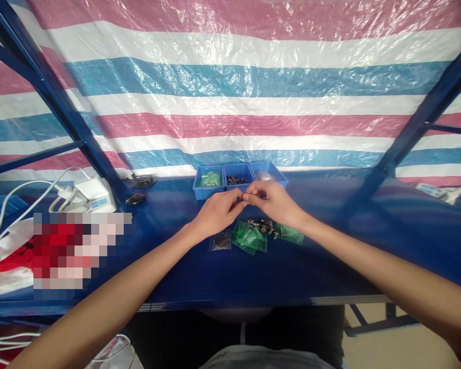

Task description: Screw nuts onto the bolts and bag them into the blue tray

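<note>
My left hand and my right hand meet fingertip to fingertip above the table. Both are closed in a pinch, and whatever sits between the fingers is too small or hidden to name. Below them lie green plastic bags, with a pile of small dark metal screws beside and partly on them. Another green bag is under my right wrist. A small clear bag with brass-coloured pieces rests below my left hand. Behind the hands, a blue bin holds green bags.
Next to it stand a blue bin of dark screws and a third bin with clear plastic. At left are a white power strip with cables, a black mouse-like object and red-and-white packaging. Blue frame posts flank the table.
</note>
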Action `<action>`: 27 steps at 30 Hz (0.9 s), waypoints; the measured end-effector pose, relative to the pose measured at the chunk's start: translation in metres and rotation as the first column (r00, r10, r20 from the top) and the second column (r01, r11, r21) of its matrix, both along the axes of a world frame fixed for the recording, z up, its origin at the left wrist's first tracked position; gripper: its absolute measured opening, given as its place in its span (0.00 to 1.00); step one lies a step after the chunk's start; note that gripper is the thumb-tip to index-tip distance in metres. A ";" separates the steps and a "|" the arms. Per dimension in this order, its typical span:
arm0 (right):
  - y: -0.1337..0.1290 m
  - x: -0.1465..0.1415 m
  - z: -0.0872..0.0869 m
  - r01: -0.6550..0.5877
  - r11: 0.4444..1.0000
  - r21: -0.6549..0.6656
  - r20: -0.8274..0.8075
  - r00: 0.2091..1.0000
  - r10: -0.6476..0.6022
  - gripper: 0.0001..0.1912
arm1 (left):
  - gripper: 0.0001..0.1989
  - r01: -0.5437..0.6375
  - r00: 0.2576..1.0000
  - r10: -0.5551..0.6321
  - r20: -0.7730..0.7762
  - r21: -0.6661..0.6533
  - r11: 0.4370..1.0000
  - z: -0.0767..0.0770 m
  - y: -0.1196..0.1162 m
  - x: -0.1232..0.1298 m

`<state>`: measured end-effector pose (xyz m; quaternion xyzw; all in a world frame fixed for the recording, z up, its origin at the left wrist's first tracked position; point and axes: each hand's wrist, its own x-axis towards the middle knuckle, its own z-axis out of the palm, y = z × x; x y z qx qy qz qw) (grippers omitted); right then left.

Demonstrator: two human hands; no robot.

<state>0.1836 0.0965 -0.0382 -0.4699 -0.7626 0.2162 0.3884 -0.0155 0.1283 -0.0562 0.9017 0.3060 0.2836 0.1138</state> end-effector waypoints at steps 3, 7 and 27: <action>-0.001 -0.001 0.001 -0.007 1.000 -0.012 0.009 1.000 0.008 0.11 | 0.13 0.015 1.000 -0.015 -0.018 0.023 1.000 0.000 0.000 0.001; -0.001 0.001 0.001 -0.083 0.991 -0.106 -0.074 0.994 0.075 0.11 | 0.15 0.014 1.000 -0.014 0.011 0.016 1.000 -0.001 0.001 0.001; 0.005 0.006 -0.003 -0.108 0.992 -0.058 -0.122 0.987 0.100 0.06 | 0.10 -0.087 0.996 0.080 0.047 0.151 0.985 -0.003 0.001 -0.002</action>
